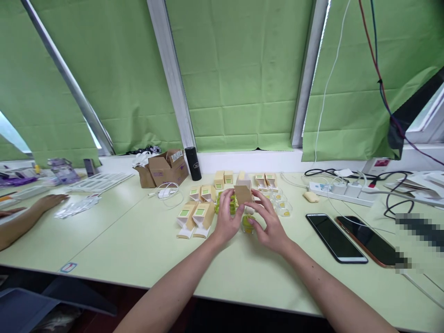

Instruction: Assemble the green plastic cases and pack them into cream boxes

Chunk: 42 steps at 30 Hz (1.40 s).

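My left hand (227, 217) and my right hand (268, 219) meet over the middle of the pale green table (138, 249). Together they grip a small tan cardboard box (243, 193), its flap up, the fingers of both hands curled around it. A small green and yellow bottle (247, 223) sits just below, between my palms. Left of my hands lie two open tan boxes with green labels (194, 218). More of the same boxes (222, 180) stand in rows behind, and clear little containers (282, 206) lie to the right.
Two phones (336, 238) lie face up at the right, by a power strip with chargers and cables (342, 188). A black cylinder (193, 163) and a brown carton (166, 167) stand at the back. Another person's hand (48, 202) rests at the left beside plastic bags (78, 206).
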Tool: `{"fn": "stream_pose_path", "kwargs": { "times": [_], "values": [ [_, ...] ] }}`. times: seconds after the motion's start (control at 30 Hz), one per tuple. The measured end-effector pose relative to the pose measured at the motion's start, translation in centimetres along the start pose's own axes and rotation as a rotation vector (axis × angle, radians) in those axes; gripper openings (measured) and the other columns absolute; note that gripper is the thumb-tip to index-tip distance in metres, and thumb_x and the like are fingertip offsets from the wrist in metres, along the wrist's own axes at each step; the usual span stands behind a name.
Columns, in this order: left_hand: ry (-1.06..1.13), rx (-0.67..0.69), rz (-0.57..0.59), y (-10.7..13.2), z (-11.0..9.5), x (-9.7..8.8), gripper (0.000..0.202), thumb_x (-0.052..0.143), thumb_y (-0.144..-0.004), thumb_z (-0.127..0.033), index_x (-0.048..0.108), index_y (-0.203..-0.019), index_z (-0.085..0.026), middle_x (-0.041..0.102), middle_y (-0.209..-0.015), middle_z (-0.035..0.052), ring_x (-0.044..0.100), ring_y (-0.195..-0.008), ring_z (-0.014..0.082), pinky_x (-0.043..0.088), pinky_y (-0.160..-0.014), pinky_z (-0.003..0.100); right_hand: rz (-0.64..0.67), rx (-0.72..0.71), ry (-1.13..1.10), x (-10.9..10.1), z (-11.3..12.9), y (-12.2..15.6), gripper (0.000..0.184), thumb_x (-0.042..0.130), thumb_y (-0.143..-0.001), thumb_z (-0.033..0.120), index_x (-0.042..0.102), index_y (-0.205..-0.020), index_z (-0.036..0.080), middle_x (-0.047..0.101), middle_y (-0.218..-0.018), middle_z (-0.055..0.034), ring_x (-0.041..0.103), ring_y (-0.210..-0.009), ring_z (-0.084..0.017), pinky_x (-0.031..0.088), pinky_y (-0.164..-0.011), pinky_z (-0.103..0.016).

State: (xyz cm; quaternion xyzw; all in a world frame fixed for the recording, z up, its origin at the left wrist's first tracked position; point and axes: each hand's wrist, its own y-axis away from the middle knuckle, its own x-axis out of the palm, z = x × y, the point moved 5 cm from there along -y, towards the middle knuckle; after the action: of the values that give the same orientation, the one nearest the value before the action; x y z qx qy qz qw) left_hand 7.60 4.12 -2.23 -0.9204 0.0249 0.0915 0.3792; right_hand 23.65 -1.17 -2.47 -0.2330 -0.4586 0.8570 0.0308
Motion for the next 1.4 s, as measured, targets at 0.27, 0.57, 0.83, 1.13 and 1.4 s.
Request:
{"fn": "stream_pose_path", "kwargs": {
  "times": [0.27, 0.57, 0.83, 1.13, 1.4],
  "values": [
    [-0.151, -0.073, -0.011, -0.9, 1.1, -0.7, 0.038, 0.067, -0.096, -0.053, 0.064, -0.113, -0.019, 0.065, -0.109, 0.0111, 0.062, -0.104, 0.0261, 0.051, -0.089, 0.038, 0.006, -0.099, 0.08, -0.1, 0.2, 0.0, 0.05, 0.052, -0.101, 0.017, 0.051, -0.149, 0.031, 0.061, -0.152, -0.0078, 0.044, -0.149, -0.032, 0.045, -0.119, -0.063],
    [0.017, -0.209, 0.008, -1.7, 2.1, -1.4, 0.047, 0.071, -0.093, -0.044, 0.056, -0.129, -0.018, 0.071, -0.119, 0.0124, 0.067, -0.108, 0.0248, 0.052, -0.093, 0.037, 0.06, 0.084, 0.261, -0.2, -0.7, -0.4, 0.024, 0.056, -0.097, 0.018, 0.064, -0.118, 0.024, 0.073, -0.118, -0.0096, 0.059, -0.115, -0.031, 0.053, -0.097, -0.048],
    [0.013, -0.302, 0.158, -3.0, 3.7, -1.9, 0.053, 0.079, -0.086, -0.032, 0.056, -0.132, -0.02, 0.071, -0.131, 0.0136, 0.071, -0.118, 0.0272, 0.055, -0.103, 0.043, 0.451, 0.317, 0.547, 1.2, -1.5, 0.0, 0.03, 0.077, -0.085, 0.032, 0.069, -0.112, 0.022, 0.075, -0.109, -0.0077, 0.059, -0.11, -0.029, 0.044, -0.091, -0.04],
    [-0.194, -0.227, 0.374, -1.7, 2.8, -3.4, 0.057, 0.08, -0.085, -0.035, 0.061, -0.137, -0.018, 0.069, -0.136, 0.0161, 0.066, -0.126, 0.034, 0.053, -0.109, 0.051, 0.475, 0.483, 0.666, -0.5, -2.5, -0.9, 0.02, 0.076, -0.083, 0.027, 0.072, -0.102, 0.021, 0.076, -0.101, -0.0095, 0.063, -0.107, -0.03, 0.039, -0.082, -0.035],
    [-0.477, -0.148, 0.527, 0.2, 2.7, -3.3, 0.056, 0.08, -0.085, -0.035, 0.065, -0.137, -0.024, 0.068, -0.129, 0.0128, 0.06, -0.126, 0.0349, 0.042, -0.116, 0.055, 0.484, 0.659, 0.636, -0.8, -3.9, -0.4, 0.026, 0.075, -0.085, 0.028, 0.069, -0.109, 0.024, 0.077, -0.116, -0.0067, 0.069, -0.105, -0.027, 0.033, -0.069, -0.031]
  ]
}}
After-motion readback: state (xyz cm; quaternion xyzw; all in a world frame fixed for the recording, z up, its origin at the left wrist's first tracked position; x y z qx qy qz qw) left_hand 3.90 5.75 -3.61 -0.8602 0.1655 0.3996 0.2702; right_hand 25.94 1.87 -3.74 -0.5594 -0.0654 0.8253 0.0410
